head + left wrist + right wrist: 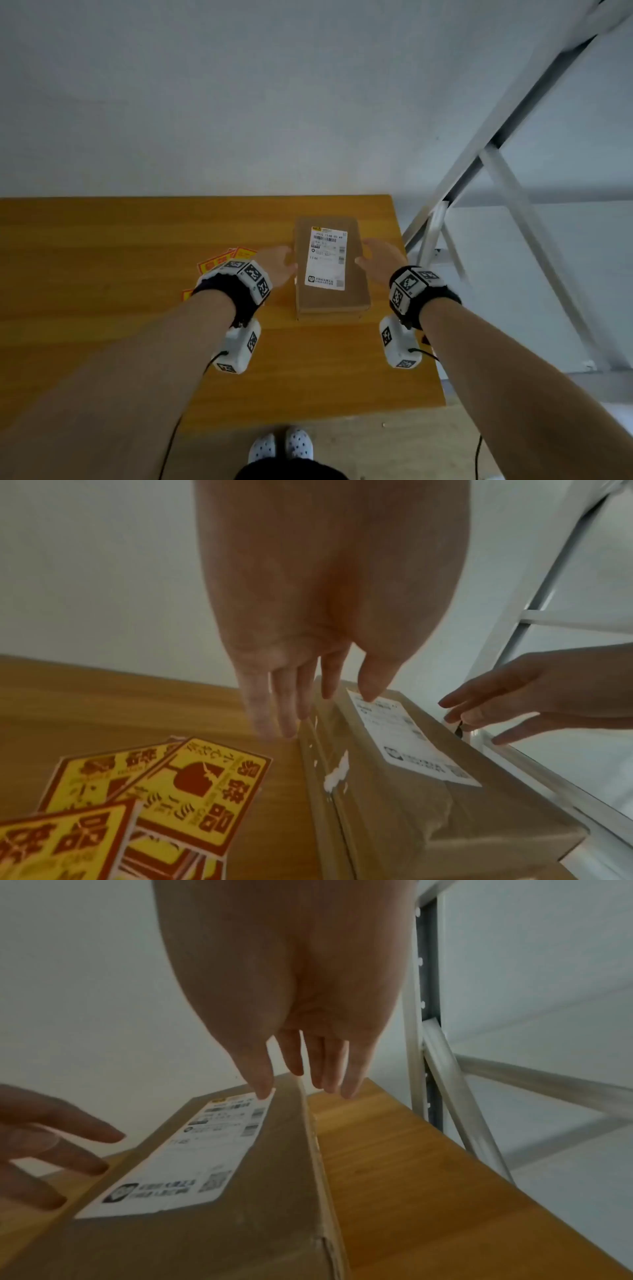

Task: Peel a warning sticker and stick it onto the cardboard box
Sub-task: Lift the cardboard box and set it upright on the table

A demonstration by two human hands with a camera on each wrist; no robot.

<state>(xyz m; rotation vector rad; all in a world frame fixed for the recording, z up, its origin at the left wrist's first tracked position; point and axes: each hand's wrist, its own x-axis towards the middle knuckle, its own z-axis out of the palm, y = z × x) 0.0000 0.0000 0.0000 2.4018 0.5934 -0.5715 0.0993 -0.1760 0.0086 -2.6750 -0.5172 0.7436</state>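
Note:
A brown cardboard box [330, 301] with a white shipping label [327, 258] lies on the wooden table [102, 233]. My left hand [279, 265] is at the box's left side with straight fingers [284, 712], thumb over the top edge. My right hand [380, 262] flanks the right side, fingers [329, 1066] straight, thumb near the label. Neither hand grips anything. Yellow-and-red warning stickers [192, 785] lie fanned on the table left of the box, partly hidden behind my left wrist in the head view [222, 260].
A white metal shelf frame [507, 192] stands to the right of the table. The table's right edge [424, 325] runs close to the box. A white wall is behind. My feet in dotted slippers [281, 445] show below the front edge.

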